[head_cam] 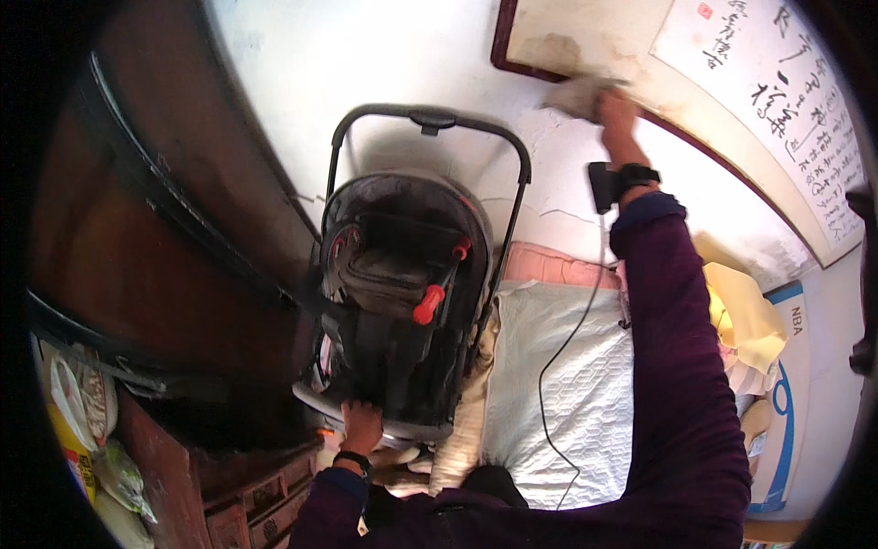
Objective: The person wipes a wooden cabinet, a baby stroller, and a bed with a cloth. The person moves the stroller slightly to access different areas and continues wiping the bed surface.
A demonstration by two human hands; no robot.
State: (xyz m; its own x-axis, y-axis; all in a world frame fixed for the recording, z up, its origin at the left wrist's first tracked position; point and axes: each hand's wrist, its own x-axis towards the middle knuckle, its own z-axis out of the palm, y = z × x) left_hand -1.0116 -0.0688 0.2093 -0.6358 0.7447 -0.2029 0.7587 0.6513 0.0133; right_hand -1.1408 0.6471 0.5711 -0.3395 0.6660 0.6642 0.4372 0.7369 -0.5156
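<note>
With my right arm stretched up, my right hand (619, 118) presses a greyish cloth (579, 97) against the lower edge of a dark wooden picture frame (727, 168) on the wall. The cloth is blurred. Inside the frame is paper with brush calligraphy and brownish stains. Low in the view, my left hand (361, 427) grips the padded front edge of a black baby stroller (398, 384). The stroller has a raised handlebar (432, 117), and red-ended parts (430, 305) show on its seat. A black device is strapped to my right wrist, with a thin cable hanging from it.
Dark wooden furniture (171, 274) stands at the left, above a reddish drawer cabinet (264, 504). A bed with a white quilted cover (562, 384) lies right of the stroller. Yellow cloth (748, 319) and a blue-and-white board (785, 412) are at the right. Bags (116, 466) sit lower left.
</note>
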